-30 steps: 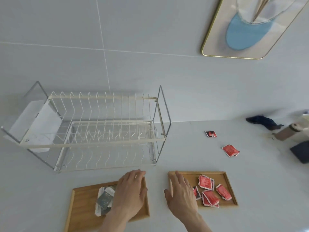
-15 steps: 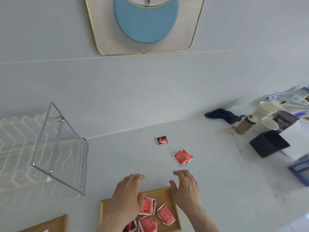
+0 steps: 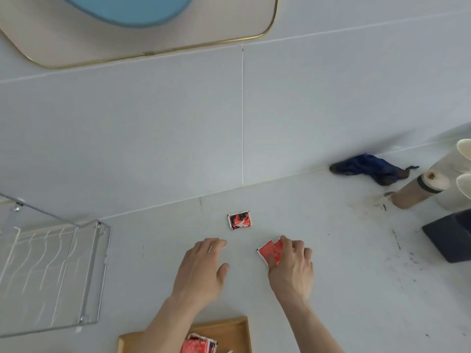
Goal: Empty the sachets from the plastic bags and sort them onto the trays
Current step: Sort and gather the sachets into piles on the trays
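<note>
Red sachet [image 3: 270, 252] pinched by right hand [image 3: 293, 266], crumpled edges

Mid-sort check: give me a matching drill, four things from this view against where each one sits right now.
Things:
1. red sachet
2. red-and-black sachet
3. wooden tray
4. blue cloth

Places:
A. against the wall, far right
B. bottom edge, under the left forearm
C. alone on the counter, beyond the left hand
D. at the right hand's fingertips

Pairs: 1-D, 2-C, 3-B, 4-A
</note>
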`<state>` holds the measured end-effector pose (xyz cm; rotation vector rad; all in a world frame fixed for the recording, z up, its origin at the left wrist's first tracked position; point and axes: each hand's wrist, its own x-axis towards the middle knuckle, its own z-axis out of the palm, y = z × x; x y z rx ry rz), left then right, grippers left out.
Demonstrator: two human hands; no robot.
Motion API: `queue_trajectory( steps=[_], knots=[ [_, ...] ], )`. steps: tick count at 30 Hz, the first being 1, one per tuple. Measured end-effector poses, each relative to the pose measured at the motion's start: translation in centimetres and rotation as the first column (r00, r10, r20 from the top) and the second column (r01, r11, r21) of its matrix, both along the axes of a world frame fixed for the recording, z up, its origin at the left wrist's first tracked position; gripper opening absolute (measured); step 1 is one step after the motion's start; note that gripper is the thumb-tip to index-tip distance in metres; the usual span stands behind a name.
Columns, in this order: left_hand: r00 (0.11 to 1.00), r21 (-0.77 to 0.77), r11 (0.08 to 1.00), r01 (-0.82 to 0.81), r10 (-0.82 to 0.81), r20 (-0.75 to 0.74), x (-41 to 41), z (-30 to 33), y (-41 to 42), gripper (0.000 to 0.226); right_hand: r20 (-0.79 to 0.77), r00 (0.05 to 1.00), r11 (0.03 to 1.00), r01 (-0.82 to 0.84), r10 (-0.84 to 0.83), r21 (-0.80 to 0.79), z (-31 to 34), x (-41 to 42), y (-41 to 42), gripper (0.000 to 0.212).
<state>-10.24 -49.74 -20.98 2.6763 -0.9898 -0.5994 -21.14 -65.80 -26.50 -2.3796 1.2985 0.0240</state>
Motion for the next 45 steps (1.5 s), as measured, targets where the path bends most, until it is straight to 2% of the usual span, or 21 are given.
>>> queue_trajectory(
  steps=[8,12,14,18,20,23,27,30,33,36,38,39,42,45],
  knots=[
    [0.996,0.001,0.998,0.063,-0.063,0.058,4.2,-3.2,-7.0,0.056,0.122,0.971,0.943,0.163,-0.206,0.289,-1.1,0.7,-1.5,0.048],
    [0.986,0.051,0.990,0.129,-0.133,0.100,4.5,-5.0,-7.8,0.047,0.160,0.963,0.935,0.158,-0.217,0.316,-1.4,0.1,-2.1,0.044],
    [0.984,0.053,0.990,0.132,-0.138,0.114,4.0,-5.4,-6.8,0.035,0.168,0.959,0.931,0.164,-0.228,0.327,-1.4,0.0,-2.2,0.042],
    [0.980,0.056,0.994,0.095,-0.104,0.172,1.9,-5.4,-3.9,0.031,0.179,0.952,0.922,0.175,-0.248,0.344,-0.6,-0.2,-2.0,0.034],
    [0.992,0.067,0.998,0.020,-0.028,0.124,0.9,-4.6,-2.4,0.028,0.185,0.948,0.914,0.180,-0.261,0.364,-0.3,-0.4,-1.6,0.029],
    [0.985,0.032,0.985,-0.170,0.170,0.020,-0.3,-3.8,0.0,0.031,0.180,0.939,0.876,0.188,-0.293,0.445,0.3,-1.3,-0.5,0.024],
    [0.906,-0.095,0.913,-0.396,0.372,-0.202,-1.4,-2.3,3.2,0.029,0.192,0.894,0.733,0.192,-0.405,0.652,1.8,-3.1,2.5,0.025],
    [0.839,-0.157,0.851,-0.501,0.434,-0.327,-2.4,-0.8,5.4,0.026,0.199,0.886,0.684,0.163,-0.419,0.711,2.9,-4.5,5.4,0.030],
    [0.775,-0.175,0.800,-0.574,0.462,-0.431,-3.9,0.3,7.5,0.023,0.234,0.881,0.678,0.125,-0.412,0.724,3.9,-5.5,8.1,0.030],
    [0.753,-0.141,0.809,-0.571,0.448,-0.483,-5.6,0.7,9.8,0.021,0.241,0.894,0.655,0.073,-0.377,0.752,4.7,-6.5,10.7,0.027],
    [0.755,-0.122,0.823,-0.555,0.436,-0.490,-6.7,0.7,11.2,0.019,0.246,0.922,0.675,0.023,-0.299,0.737,4.5,-7.3,12.2,0.026],
    [0.765,-0.110,0.835,-0.540,0.433,-0.476,-7.3,0.5,11.8,0.018,0.261,0.939,0.727,-0.018,-0.223,0.686,4.1,-7.8,12.8,0.025],
    [0.843,-0.040,0.899,-0.435,0.391,-0.370,-9.0,0.0,13.2,0.015,0.262,0.959,0.926,-0.192,0.106,0.327,2.5,-9.6,14.4,0.025],
    [0.907,-0.065,0.933,-0.354,0.325,-0.270,-10.1,-0.7,14.6,0.025,0.253,0.914,0.938,-0.342,0.318,0.056,1.1,-11.0,15.4,0.027]
  ],
)
